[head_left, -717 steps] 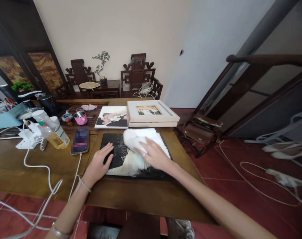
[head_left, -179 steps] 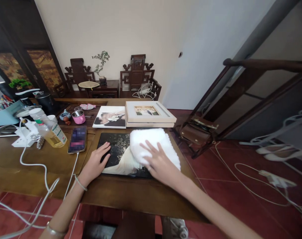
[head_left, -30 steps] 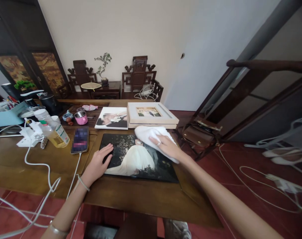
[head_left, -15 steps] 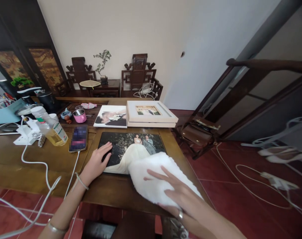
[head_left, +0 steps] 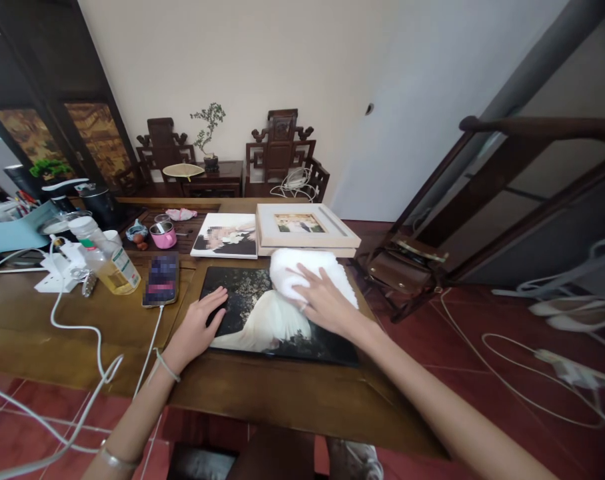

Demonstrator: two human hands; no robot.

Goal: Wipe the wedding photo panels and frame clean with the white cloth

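A dark wedding photo panel [head_left: 252, 330], showing a wide white gown, lies flat on the wooden table. My left hand [head_left: 202, 323] rests open on its left edge, fingers stretched out. On the panel's upper right part sits a fluffy white cloth [head_left: 335, 273], covering the upper bodies of the pictured couple. My right hand [head_left: 325, 300] has hold of this cloth from above, fingers laid across it and pressing it down.
Behind the panel are a white-edged photo book [head_left: 225, 235] and a stacked framed photo [head_left: 307, 230]. To the left stand a charging phone [head_left: 161, 280], a pink mug [head_left: 163, 235], an oil-coloured bottle [head_left: 115, 270] and a power strip [head_left: 62, 270]. A wooden rack [head_left: 417, 220] stands right.
My right hand has pushed the white cloth away from me, from the panel's near right corner to its far right part. My left hand has stayed on the left edge.
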